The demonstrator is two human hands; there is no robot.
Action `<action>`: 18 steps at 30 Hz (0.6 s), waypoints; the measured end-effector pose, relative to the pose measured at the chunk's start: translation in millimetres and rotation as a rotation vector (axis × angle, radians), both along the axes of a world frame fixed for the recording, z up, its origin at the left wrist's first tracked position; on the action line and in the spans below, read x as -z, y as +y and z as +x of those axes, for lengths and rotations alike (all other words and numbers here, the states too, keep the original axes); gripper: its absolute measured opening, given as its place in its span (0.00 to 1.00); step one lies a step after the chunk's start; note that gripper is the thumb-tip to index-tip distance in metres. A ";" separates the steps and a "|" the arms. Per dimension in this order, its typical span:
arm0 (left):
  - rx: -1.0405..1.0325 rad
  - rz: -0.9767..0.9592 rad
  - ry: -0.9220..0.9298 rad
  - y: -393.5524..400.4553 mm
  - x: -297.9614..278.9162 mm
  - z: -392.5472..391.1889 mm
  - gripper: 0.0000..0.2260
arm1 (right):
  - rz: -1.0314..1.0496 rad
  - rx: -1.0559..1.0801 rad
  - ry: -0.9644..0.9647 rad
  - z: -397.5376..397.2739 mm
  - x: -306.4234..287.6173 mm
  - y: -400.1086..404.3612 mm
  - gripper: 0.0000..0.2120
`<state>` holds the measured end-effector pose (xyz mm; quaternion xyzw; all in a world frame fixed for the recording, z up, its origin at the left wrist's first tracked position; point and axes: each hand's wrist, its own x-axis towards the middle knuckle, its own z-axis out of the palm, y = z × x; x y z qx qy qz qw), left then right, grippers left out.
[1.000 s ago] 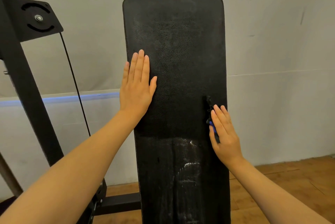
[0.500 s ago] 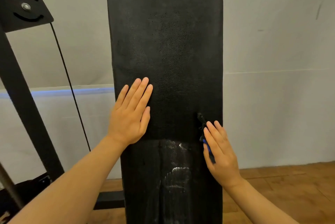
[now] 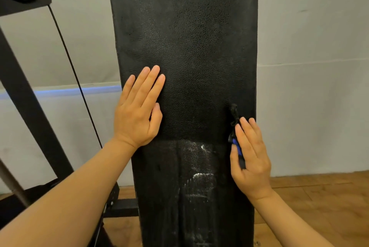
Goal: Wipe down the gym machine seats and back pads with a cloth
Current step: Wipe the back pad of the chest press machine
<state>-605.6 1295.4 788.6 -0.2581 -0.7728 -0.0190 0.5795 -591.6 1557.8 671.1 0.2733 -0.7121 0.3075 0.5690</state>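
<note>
Your right hand (image 3: 250,158) is lying with straight fingers against the right edge of the back pad (image 3: 185,46), pressing a dark cloth (image 3: 235,121) flat to the vinyl rather than gripping it; a twisted tail of the cloth is sticking up beyond your fingertips and a strip of blue is showing at the edge of your palm. Pressing with a flat hand is probably giving you broad contact, so the cloth drags across the surface instead of bunching. Your left hand (image 3: 139,108) is resting open, fingers together and extended, on the left half of the pad, holding nothing; it is likely bracing the upright pad so it is not rocking under the wiping pressure. Below both hands, the lower section of the pad is carrying whitish streaks (image 3: 196,178), which look like smears of moisture or residue, while the area above your hands is looking matte and even. That is suggesting the lower part is where the work is concentrating, though whether it is already wiped or awaiting the cloth I cannot tell. To your left, the black machine frame (image 3: 24,94) and its thin cable (image 3: 73,66) are standing apart from the pad, against the pale wall (image 3: 311,66).
</note>
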 end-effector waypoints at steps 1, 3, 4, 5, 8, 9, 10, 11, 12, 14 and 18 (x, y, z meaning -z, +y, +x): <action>-0.001 -0.002 0.000 0.3 0.0 0.1 0.23 | -0.001 0.002 0.009 -0.5 0.5 0.0 0.20; 0.004 -0.005 -0.003 0.6 -0.3 -0.3 0.23 | 0.000 0.010 0.025 -1.3 1.3 -0.5 0.20; 0.008 -0.003 0.001 0.3 -0.3 -0.9 0.23 | -0.001 0.014 0.036 -2.1 1.5 -0.7 0.20; 0.010 0.000 0.006 -0.5 0.1 -1.3 0.23 | -0.004 0.017 0.045 -2.6 1.9 -0.9 0.19; 0.016 0.007 0.035 -1.7 3.0 -3.0 0.22 | -0.020 0.031 0.064 -4.5 4.1 -2.5 0.20; 0.019 0.006 0.042 -1.9 3.5 -3.7 0.22 | -0.026 0.041 0.065 -4.3 4.7 -3.3 0.20; 0.023 0.007 0.050 -1.8 3.9 -4.3 0.22 | -0.031 0.051 0.068 -4.1 4.7 -3.9 0.20; 0.027 0.010 0.055 -1.6 4.0 -5.0 0.22 | -0.036 0.058 0.068 -3.7 4.3 -4.4 0.19; 0.032 0.013 0.057 -1.7 4.1 -5.8 0.22 | -0.038 0.062 0.064 -3.5 3.8 -4.7 0.19; 0.031 0.016 0.060 -2.3 5.4 -6.7 0.22 | -0.041 0.071 0.057 -2.8 5.2 -4.6 0.19; 0.036 0.023 0.095 -2.5 6.4 -8.0 0.21 | -0.038 0.095 0.063 -2.7 5.9 -4.5 0.20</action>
